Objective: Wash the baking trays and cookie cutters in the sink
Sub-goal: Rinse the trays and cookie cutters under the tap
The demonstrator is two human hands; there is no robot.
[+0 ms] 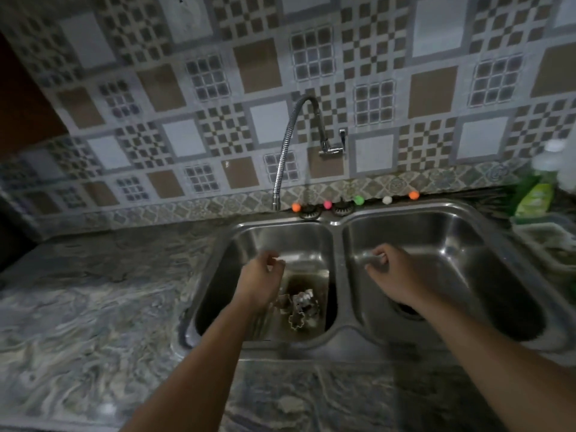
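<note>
Two bare forearms reach from the near edge over a steel double sink point(338, 330). The left hand point(260, 275) hangs over the left basin, the right hand point(391, 272) over the right; both are blurred, fingers loosely curled, holding nothing visible. Cutters point(297, 310) lie on a dark tray point(307, 283), partly hidden by the left wrist.

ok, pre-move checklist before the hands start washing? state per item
1. Cookie cutters in left basin: ok.
2. Baking tray under them: cannot tell, something dark and flat, blurred.
3. Left hand free, over left basin: ok, fingers loosely curled, holding nothing.
4. Right hand free, over right basin: ok.
5. Faucet spout over left basin: not ok, its tip hangs behind the rim; flow cannot tell.
6. Green soap bottle in place right of sink: ok.
</note>
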